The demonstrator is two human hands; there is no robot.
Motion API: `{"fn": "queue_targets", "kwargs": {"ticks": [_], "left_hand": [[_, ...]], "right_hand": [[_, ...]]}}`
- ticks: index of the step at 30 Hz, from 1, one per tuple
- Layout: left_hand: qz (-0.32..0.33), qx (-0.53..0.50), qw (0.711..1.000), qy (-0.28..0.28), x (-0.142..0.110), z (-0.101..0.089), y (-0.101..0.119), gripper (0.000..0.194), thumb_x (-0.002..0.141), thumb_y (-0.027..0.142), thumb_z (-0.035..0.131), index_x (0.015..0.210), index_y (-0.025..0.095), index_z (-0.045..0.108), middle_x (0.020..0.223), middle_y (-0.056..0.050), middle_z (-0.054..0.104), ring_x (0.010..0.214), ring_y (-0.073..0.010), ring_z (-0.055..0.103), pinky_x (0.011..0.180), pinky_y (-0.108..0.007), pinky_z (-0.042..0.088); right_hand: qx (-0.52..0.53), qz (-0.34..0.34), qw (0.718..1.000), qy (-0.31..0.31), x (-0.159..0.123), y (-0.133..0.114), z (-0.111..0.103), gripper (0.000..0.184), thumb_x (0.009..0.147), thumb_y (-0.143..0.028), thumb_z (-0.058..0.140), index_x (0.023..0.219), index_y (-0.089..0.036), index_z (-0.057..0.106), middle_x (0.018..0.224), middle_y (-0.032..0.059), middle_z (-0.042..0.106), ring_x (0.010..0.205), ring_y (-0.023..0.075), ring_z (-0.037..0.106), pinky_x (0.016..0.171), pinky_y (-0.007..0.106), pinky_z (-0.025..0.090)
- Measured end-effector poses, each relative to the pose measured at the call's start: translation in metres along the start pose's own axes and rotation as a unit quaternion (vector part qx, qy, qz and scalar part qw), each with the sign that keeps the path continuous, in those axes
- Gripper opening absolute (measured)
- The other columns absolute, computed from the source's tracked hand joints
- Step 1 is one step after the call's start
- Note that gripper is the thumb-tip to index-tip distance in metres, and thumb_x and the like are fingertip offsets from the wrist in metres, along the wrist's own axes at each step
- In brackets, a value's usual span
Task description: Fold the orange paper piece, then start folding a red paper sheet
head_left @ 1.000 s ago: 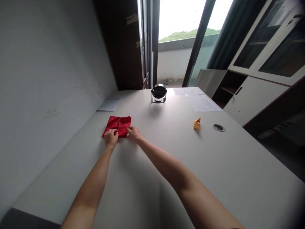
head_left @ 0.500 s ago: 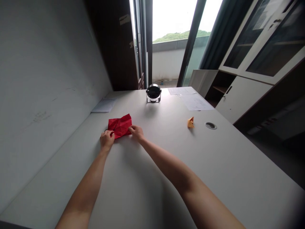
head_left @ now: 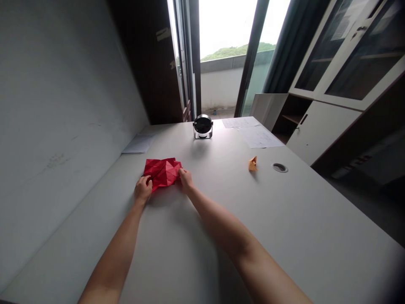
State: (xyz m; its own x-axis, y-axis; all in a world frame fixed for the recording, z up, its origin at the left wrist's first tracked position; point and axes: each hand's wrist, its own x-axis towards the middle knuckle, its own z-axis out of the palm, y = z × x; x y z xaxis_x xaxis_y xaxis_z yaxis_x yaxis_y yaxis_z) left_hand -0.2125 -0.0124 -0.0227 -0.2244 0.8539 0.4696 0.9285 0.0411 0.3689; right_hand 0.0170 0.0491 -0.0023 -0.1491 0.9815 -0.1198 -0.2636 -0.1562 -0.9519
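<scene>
A creased sheet of red paper [head_left: 162,171] is held a little above the white table [head_left: 221,219], bulging upward along its folds. My left hand [head_left: 143,190] pinches its near left edge with curled fingers. My right hand [head_left: 185,179] pinches its right edge. Both arms reach forward from the bottom of the picture. A small folded orange paper figure [head_left: 252,163] lies on the table to the right, away from both hands.
A small round black desk fan [head_left: 203,126] stands at the table's far side. White sheets [head_left: 257,136] lie at the back right, another sheet [head_left: 138,144] by the left wall. A round cable hole [head_left: 280,167] sits right of the orange figure. Cabinets stand at right.
The red paper lay flat on the table as a folded rectangle; both hands have since lifted it and it now bulges, partly opened. The camera shifted slightly.
</scene>
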Motion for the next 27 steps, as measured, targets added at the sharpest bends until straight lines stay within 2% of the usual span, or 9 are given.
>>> {"fn": "queue_targets", "kwargs": {"ticks": [2,4,6,12,17,22,27], "left_hand": [[0.011,0.023,1.0,-0.014,-0.001,0.001,-0.001,0.032,0.087,0.03,0.051,0.113,0.018,0.066,0.115,-0.011,0.065,0.105,-0.0267,0.06,0.098,-0.04,0.046],[0.021,0.042,0.999,-0.022,-0.001,0.002,-0.001,0.033,0.087,0.03,0.052,0.114,0.018,0.066,0.116,-0.011,0.065,0.105,-0.0271,0.059,0.099,-0.04,0.045],[0.019,0.051,0.998,-0.024,-0.002,0.002,0.0,0.033,0.087,0.029,0.052,0.115,0.019,0.065,0.117,-0.011,0.064,0.105,-0.0271,0.058,0.1,-0.04,0.044],[-0.007,0.072,0.997,-0.022,-0.003,-0.002,0.004,0.033,0.086,0.028,0.053,0.116,0.02,0.065,0.116,-0.011,0.064,0.106,-0.0273,0.057,0.099,-0.04,0.044],[-0.03,0.091,0.995,-0.018,-0.005,-0.01,0.003,0.032,0.087,0.028,0.054,0.116,0.02,0.065,0.117,-0.013,0.063,0.104,-0.0283,0.056,0.097,-0.042,0.044],[-0.067,0.108,0.992,-0.001,-0.004,-0.017,-0.007,0.032,0.086,0.026,0.053,0.115,0.02,0.065,0.115,-0.014,0.063,0.103,-0.0292,0.056,0.094,-0.042,0.044],[-0.086,0.111,0.99,0.003,-0.003,-0.021,-0.016,0.032,0.085,0.021,0.052,0.113,0.021,0.067,0.105,-0.012,0.066,0.099,-0.0288,0.056,0.092,-0.042,0.042]], "right_hand": [[-0.078,-0.053,0.995,0.043,0.0,0.0,-0.006,0.023,0.075,-0.032,0.048,0.058,-0.02,0.037,0.054,-0.004,0.039,0.053,0.0106,0.034,0.047,0.021,0.026],[-0.172,-0.101,0.976,0.087,0.001,-0.001,-0.014,0.027,0.076,-0.034,0.048,0.056,-0.02,0.036,0.053,-0.0041,0.037,0.054,0.0111,0.033,0.048,0.022,0.024],[-0.222,-0.113,0.962,0.116,0.003,-0.003,-0.021,0.027,0.078,-0.035,0.044,0.056,-0.02,0.037,0.053,-0.0039,0.039,0.055,0.0117,0.034,0.05,0.023,0.025],[-0.238,-0.108,0.961,0.09,0.005,-0.01,-0.032,0.025,0.079,-0.038,0.041,0.061,-0.021,0.047,0.059,-0.0019,0.053,0.06,0.0138,0.046,0.054,0.022,0.034],[-0.24,-0.082,0.952,0.173,0.006,-0.022,-0.054,0.031,0.084,-0.043,0.035,0.067,-0.021,0.051,0.067,0.0005,0.059,0.065,0.0153,0.048,0.057,0.023,0.04],[-0.281,-0.138,0.941,0.13,0.003,-0.029,-0.094,0.034,0.082,-0.048,0.042,0.061,-0.021,0.046,0.058,-0.0013,0.052,0.059,0.0139,0.045,0.056,0.022,0.038],[-0.211,-0.119,0.968,0.068,-0.011,-0.038,-0.153,0.036,0.081,-0.052,0.048,0.067,-0.019,0.054,0.059,0.0001,0.057,0.057,0.0139,0.052,0.056,0.023,0.041]]}}
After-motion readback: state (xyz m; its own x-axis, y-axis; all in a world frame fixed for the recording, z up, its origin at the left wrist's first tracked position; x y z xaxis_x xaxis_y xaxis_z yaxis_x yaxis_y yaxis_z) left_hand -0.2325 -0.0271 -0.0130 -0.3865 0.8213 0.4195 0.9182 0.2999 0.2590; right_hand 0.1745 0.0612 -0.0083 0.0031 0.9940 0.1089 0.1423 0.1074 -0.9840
